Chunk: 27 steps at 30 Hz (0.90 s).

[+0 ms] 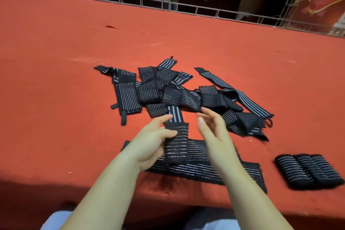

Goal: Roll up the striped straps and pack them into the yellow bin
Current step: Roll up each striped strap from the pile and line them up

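My left hand [151,142] grips a rolled black strap with thin white stripes [176,144], its striped tail running up toward the pile. My right hand [214,129] hovers just to the right of the roll, fingers relaxed, holding nothing. A loose pile of black striped straps [168,87] lies on the red table beyond both hands. One unrolled strap [214,172] lies flat under my hands near the front edge. Three finished rolls [308,171] sit side by side at the right. No yellow bin is in view.
The red felt-covered table [74,52] stretches wide to the left and back. A metal truss frame [168,3] runs along its far edge. The table's front edge lies just below my forearms.
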Motion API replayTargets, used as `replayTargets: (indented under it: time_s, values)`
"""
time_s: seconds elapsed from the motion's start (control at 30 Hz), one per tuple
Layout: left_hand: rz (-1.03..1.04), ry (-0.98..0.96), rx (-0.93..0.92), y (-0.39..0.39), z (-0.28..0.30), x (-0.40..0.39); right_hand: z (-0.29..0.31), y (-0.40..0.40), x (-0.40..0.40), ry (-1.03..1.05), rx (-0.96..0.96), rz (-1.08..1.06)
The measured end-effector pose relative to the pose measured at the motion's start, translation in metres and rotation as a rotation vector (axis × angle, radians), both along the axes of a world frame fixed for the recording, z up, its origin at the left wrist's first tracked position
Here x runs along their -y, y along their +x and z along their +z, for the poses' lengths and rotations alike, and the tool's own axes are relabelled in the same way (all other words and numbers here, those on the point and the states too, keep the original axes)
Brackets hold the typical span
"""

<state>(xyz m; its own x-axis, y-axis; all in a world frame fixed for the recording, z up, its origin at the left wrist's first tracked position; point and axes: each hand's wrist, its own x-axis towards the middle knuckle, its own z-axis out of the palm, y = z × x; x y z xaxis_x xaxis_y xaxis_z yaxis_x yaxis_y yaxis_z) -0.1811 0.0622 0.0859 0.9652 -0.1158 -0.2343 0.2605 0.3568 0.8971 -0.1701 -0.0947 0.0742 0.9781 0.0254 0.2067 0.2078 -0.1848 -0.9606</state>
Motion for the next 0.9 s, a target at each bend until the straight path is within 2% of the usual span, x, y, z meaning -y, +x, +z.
replayTargets:
  time_s: [0.07, 0.17, 0.27, 0.37, 0.4, 0.53, 0.6, 0.67, 0.8, 0.87, 0.9]
  values:
    - [-0.047, 0.054, 0.069, -0.001, 0.000, 0.003, 0.003, -0.002, -0.017, 0.016, -0.061, 0.169]
    - [-0.036, 0.130, 0.104, -0.002, 0.000, -0.009, -0.003, 0.003, -0.024, -0.165, -0.044, 0.177]
    - [0.003, 0.217, 0.035, -0.004, -0.008, -0.030, -0.012, 0.008, -0.024, -0.361, 0.001, 0.176]
    - [0.028, 0.197, -0.070, -0.004, -0.021, -0.053, -0.015, 0.011, -0.030, -0.454, 0.003, 0.138]
    - [0.019, 0.235, -0.097, -0.003, -0.025, -0.059, -0.016, 0.011, -0.034, -0.482, -0.012, 0.135]
    - [-0.003, 0.581, -0.101, -0.003, -0.047, -0.073, -0.024, 0.016, -0.053, -0.607, -0.058, 0.134]
    - [0.038, 0.655, -0.086, -0.003, -0.057, -0.075, -0.027, 0.019, -0.062, -0.669, -0.074, 0.141]
    - [0.078, 0.646, -0.065, -0.003, -0.061, -0.079, -0.029, 0.022, -0.067, -0.703, -0.119, 0.187]
    - [0.189, 0.557, 0.075, -0.002, -0.058, -0.092, -0.019, 0.026, -0.069, -0.686, -0.287, 0.425]
    - [0.276, 0.494, 0.195, -0.002, -0.051, -0.098, -0.010, 0.030, -0.067, -0.816, -0.245, 0.450]
    - [0.313, 0.497, 0.274, -0.002, -0.047, -0.101, -0.006, 0.033, -0.067, -0.892, -0.173, 0.389]
